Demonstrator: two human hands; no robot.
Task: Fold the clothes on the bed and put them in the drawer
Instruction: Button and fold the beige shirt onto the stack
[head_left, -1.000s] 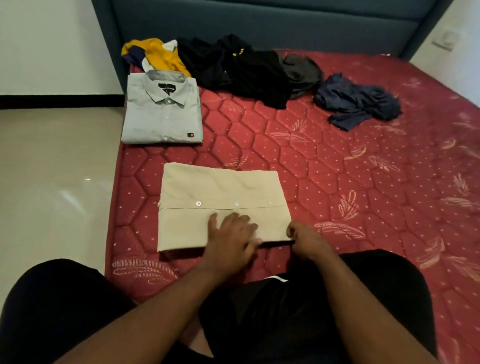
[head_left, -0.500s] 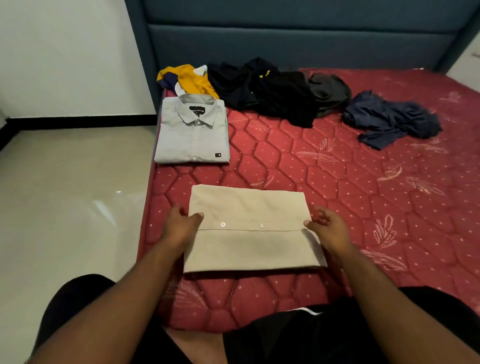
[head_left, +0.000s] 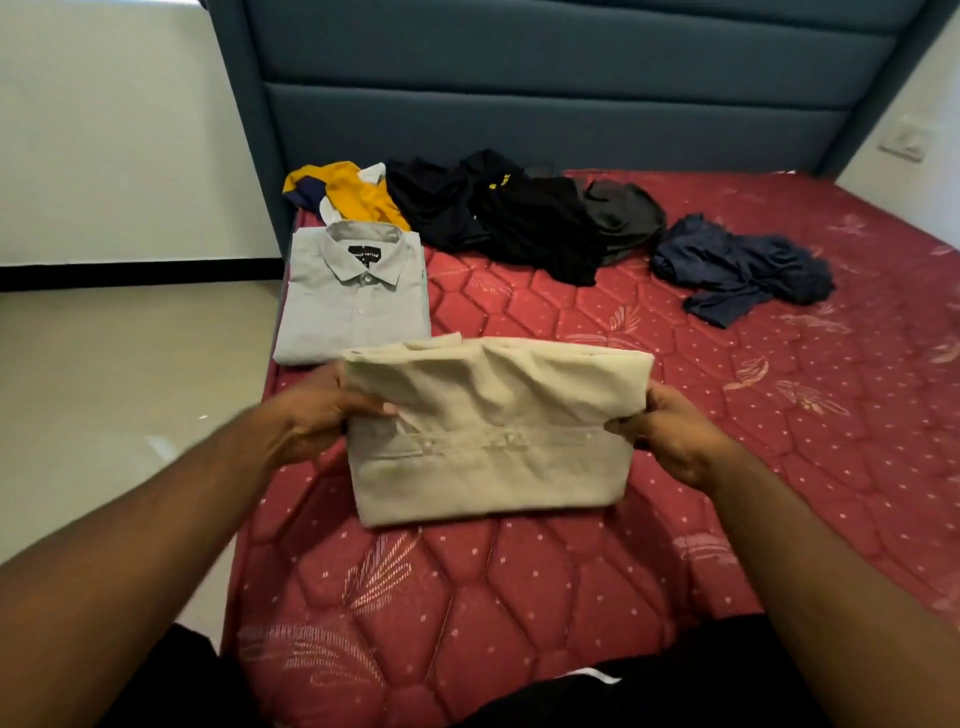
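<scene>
Both hands grip the folded beige button-up shirt (head_left: 488, 431) by its short sides: the left hand (head_left: 311, 421) has its thumb over the top face and its fingers tucked beneath the left edge, and the right hand (head_left: 670, 436) pinches the right edge the same way. Half a second ago the shirt lay flat at the centre of the frame with the hands only touching its sides; now it is raised off the red quilted mattress (head_left: 519, 597) and its far half sags and wrinkles. How far it has cleared the mattress is hard to tell, since its near edge is blurred.

This suggests the folding of this garment is done and it is being carried off, probably to join the folded grey collared shirt (head_left: 353, 296) just beyond it at centre left. Near the blue padded headboard (head_left: 545, 93), at upper centre, the yellow garment (head_left: 353, 195), the black clothes (head_left: 498, 213) and the navy garment (head_left: 737, 265) lie unfolded. No drawer shows.
</scene>
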